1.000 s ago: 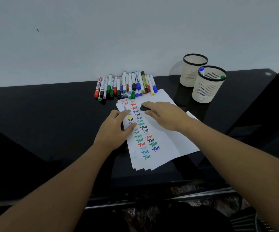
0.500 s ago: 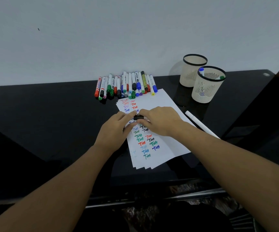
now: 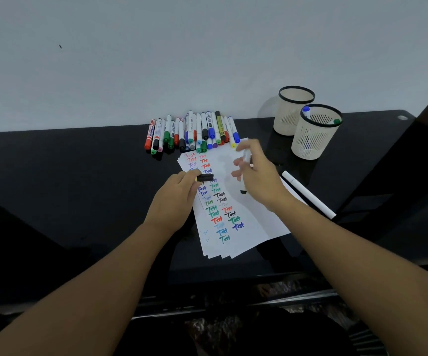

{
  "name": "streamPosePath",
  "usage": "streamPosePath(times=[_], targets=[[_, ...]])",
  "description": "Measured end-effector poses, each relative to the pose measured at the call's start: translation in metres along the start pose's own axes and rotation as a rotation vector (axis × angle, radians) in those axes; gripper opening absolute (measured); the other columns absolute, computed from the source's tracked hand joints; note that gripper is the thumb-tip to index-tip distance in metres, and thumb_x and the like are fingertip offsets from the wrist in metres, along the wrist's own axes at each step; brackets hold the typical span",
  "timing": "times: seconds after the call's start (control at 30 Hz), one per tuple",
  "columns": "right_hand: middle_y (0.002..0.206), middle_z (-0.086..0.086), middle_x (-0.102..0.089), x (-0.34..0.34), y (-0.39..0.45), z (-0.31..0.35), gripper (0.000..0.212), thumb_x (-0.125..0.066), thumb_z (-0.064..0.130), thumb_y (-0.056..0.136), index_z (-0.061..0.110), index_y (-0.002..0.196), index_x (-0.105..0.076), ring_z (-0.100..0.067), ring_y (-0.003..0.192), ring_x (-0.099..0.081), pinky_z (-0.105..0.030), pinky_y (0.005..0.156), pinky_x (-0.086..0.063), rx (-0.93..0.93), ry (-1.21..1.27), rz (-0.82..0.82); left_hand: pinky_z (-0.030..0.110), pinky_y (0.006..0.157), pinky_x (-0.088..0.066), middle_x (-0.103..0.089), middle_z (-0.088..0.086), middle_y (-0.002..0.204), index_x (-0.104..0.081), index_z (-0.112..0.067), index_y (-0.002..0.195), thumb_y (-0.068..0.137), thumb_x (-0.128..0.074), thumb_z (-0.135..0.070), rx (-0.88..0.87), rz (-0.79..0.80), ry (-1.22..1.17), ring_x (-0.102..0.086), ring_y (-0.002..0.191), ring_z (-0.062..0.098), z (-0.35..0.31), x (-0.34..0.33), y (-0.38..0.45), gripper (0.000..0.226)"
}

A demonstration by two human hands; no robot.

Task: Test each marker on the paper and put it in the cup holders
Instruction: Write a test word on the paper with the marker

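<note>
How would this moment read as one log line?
left hand: holds black cap | right hand: holds uncapped marker over paper

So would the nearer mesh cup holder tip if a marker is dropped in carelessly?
Possibly. The nearer cup holder looks thin, slotted and light, holding only two markers, so little weight steadies it. It stands on the glossy table, so a nudge would probably slide it rather than topple it.

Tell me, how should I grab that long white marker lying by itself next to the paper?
Pinch the long white marker around the middle of its barrel, coming straight down from above. It lies flat on the black glossy table, slanted, just right of the white paper stack, with its right side open, so fingers can close across the thin barrel.
</note>
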State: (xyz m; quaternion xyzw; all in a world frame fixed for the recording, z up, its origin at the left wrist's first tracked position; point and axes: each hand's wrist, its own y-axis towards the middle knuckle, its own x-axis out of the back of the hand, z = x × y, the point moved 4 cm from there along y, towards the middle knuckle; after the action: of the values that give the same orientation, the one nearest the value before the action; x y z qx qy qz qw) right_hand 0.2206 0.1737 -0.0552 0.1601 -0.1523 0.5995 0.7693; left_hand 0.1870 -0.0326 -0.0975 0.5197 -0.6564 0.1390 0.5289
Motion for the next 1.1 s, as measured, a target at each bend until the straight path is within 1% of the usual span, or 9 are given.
streamPosePath(times=[0.1,0.23,0.33,0.47,0.57,0.67,0.73,0.87,1.1], targets=[[0.116,-0.003,-0.069,-0.005,-0.004,-0.009,0.029,-0.047,0.009,0.107,0.02,0.106,-0.074,-0.018,0.091,-0.076,-0.041,0.094,-0.061,-0.217,0.382,-0.09,0.035,0.076,-0.049,-0.061,-0.002,0.112,-0.051,-0.017,0.14,0.108,-0.043,-0.032,0.009,-0.006,0.003,-0.052,0.097,0.015,-0.003,0.003,-0.002,0.037],[0.13,0.0,-0.064,-0.018,-0.013,-0.016,0.038,-0.043,0.008,0.107,0.027,0.13,-0.067,-0.013,0.103,-0.073,-0.039,0.101,-0.057,-0.257,0.398,-0.005,0.032,0.07,-0.049,-0.061,-0.005,0.104,-0.054,-0.018,0.134,0.105,-0.047,-0.034,0.001,-0.017,0.014,-0.053,0.091,0.013,-0.005,0.004,-0.004,0.033],[0.132,0.003,-0.059,-0.013,-0.016,-0.015,0.048,-0.049,-0.002,0.103,0.033,0.135,-0.056,-0.01,0.108,-0.068,-0.034,0.102,-0.055,-0.181,0.244,0.025,0.034,0.065,-0.049,-0.057,-0.007,0.096,-0.058,-0.02,0.115,0.099,-0.054,-0.032,-0.034,-0.024,0.027,-0.051,0.085,0.013,-0.004,0.003,-0.004,0.02],[0.108,-0.001,-0.068,0.002,-0.021,-0.019,0.033,-0.069,0.017,0.099,0.029,0.119,-0.046,-0.011,0.093,-0.07,-0.028,0.087,-0.053,-0.129,0.14,-0.057,0.038,0.069,-0.05,-0.055,-0.005,0.095,-0.061,-0.018,0.108,0.093,-0.062,-0.03,-0.033,0.007,0.032,-0.047,0.087,0.014,0.002,-0.002,-0.002,0.019],[0.096,-0.003,-0.068,0.01,-0.03,-0.021,0.015,-0.058,0.039,0.104,0.026,0.112,-0.055,-0.013,0.08,-0.072,-0.029,0.08,-0.055,-0.114,0.259,-0.128,0.034,0.08,-0.049,-0.055,-0.004,0.107,-0.061,-0.02,0.12,0.092,-0.064,-0.033,-0.003,0.026,-0.012,-0.046,0.097,0.015,0.007,-0.004,-0.001,0.031],[0.075,0.011,-0.063,0.012,-0.046,-0.028,0.026,-0.05,0.047,0.106,0.031,0.111,-0.07,-0.002,0.067,-0.059,-0.018,0.067,-0.051,-0.111,0.284,-0.167,0.034,0.091,-0.045,-0.055,-0.006,0.12,-0.053,-0.027,0.143,0.097,-0.058,-0.032,-0.05,0.089,-0.001,-0.043,0.105,0.014,0.002,-0.005,0.001,0.046],[0.07,0.018,-0.062,0.012,-0.056,-0.035,0.026,-0.052,0.043,0.105,0.028,0.106,-0.074,0.001,0.065,-0.057,-0.02,0.069,-0.049,-0.114,0.276,-0.183,0.038,0.091,-0.046,-0.057,-0.005,0.124,-0.051,-0.031,0.146,0.102,-0.052,-0.029,-0.142,0.133,0.081,-0.043,0.104,0.016,-0.001,-0.008,0.003,0.045],[0.092,0.005,-0.071,0.009,-0.064,-0.042,0.01,-0.067,0.034,0.098,0.03,0.106,-0.062,-0.01,0.082,-0.067,-0.03,0.079,-0.056,-0.099,0.248,-0.143,0.043,0.092,-0.046,-0.056,-0.001,0.129,-0.054,-0.032,0.143,0.105,-0.046,-0.025,-0.147,0.188,0.117,-0.041,0.107,0.018,-0.005,-0.011,0.005,0.04],[0.099,0.011,-0.072,0.013,-0.077,-0.034,0.014,-0.078,0.022,0.093,0.02,0.104,-0.07,-0.003,0.092,-0.067,-0.016,0.078,-0.051,0.003,0.277,-0.071,0.051,0.102,-0.043,-0.052,-0.004,0.14,-0.061,-0.036,0.137,0.104,-0.045,-0.041,-0.079,0.156,0.047,-0.037,0.124,0.023,-0.009,-0.017,-0.019,0.037]])
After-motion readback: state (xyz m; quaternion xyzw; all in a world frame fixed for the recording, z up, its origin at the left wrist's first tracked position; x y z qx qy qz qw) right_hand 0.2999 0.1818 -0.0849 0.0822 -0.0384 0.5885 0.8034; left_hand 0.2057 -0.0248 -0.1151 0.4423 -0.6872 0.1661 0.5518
